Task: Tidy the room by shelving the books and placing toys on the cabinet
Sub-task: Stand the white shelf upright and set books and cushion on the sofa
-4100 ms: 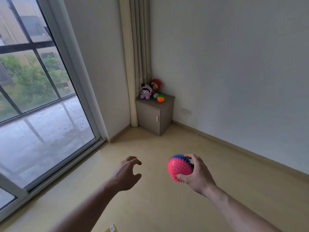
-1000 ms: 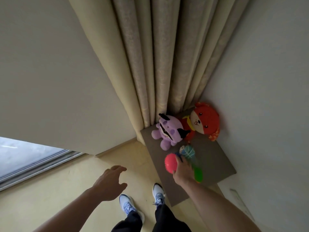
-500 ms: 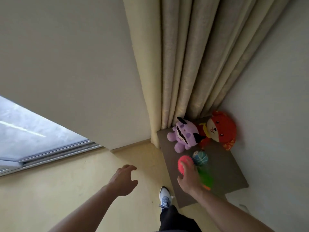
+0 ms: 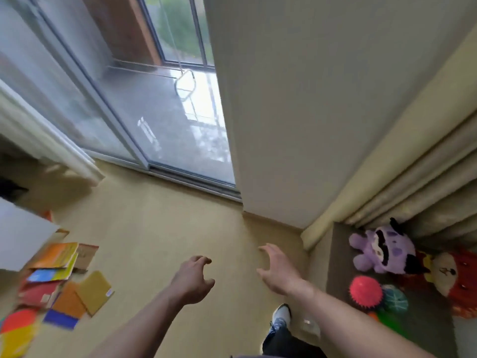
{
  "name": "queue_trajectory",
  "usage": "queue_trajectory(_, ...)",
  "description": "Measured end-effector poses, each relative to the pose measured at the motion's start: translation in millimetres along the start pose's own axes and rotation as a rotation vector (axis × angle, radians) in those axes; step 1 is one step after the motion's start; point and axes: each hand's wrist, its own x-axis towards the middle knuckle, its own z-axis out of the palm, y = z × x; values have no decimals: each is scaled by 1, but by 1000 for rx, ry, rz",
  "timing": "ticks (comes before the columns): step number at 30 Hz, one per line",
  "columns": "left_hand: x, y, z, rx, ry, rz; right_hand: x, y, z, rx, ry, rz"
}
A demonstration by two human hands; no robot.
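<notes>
Cabinet (image 4: 340, 257) bears two plush toys, three balls; both hands' fingers loosely curled, holding nothing.

Spiky pink ball (image 4: 365, 292) sits on the brown cabinet (image 4: 338, 257) beside a purple plush (image 4: 382, 250) and red plush (image 4: 454, 277); colourful books (image 4: 64, 282) lie scattered on the floor.

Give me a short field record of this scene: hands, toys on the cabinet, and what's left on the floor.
left hand: fingers loosely curled, holding nothing
right hand: open, holding nothing
cabinet: in the corner beside the curtain
toys on cabinet: pink spiky ball, purple plush, red plush, teal ball
floor: scattered books at left, not yet shelved
</notes>
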Motion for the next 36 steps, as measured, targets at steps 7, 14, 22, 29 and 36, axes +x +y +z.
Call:
queue_trajectory(7,-105,-153,0,-178,168,-147,-47,-143,80,-172,-105,-220)
queue_trajectory(14,-203,-297,6,-270,275,-274,-99,-259,184,-248,-186,-402)
queue_trajectory(22,-288,-424,16,-441,361,-458,-129,-370,279,-366,-318,-591)
queue_trajectory(29,-330,-533,17,-542,399,-593,-111,-464,365,-428,-417,-687)
queue_trajectory(36,-393,-649,4,-567,413,-755,-109,-575,465,-433,-554,-748)
